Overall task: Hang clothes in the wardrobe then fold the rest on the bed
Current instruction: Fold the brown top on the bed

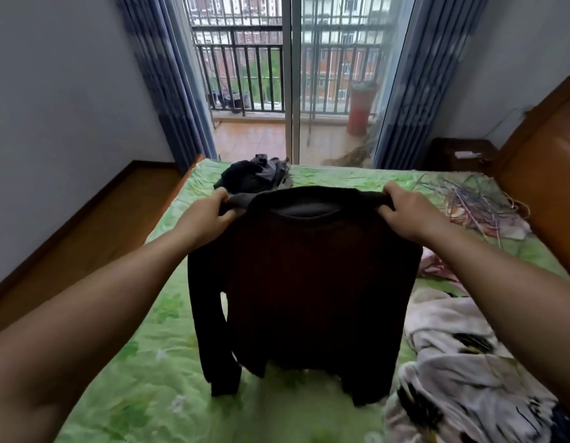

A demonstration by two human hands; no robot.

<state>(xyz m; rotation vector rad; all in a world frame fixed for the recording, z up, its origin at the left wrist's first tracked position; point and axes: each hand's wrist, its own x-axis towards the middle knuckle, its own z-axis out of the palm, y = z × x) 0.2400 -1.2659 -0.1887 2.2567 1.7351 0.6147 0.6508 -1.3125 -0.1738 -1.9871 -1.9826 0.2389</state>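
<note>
A black long-sleeved knit sweater (309, 282) hangs upright in front of me above the bed (143, 362), which has a green patterned sheet. My left hand (207, 215) grips its left shoulder and my right hand (405, 209) grips its right shoulder. The neckline faces up and both sleeves dangle down, with the hem close to the sheet. A small heap of dark and grey clothes (255, 174) lies at the far edge of the bed, behind the sweater.
A white and black patterned blanket (462, 362) is bunched on the bed at the right. A brown headboard (546, 174) stands at the far right, with a dark nightstand (459, 155) beside it. Glass balcony doors (293, 91) with blue curtains lie beyond the bed.
</note>
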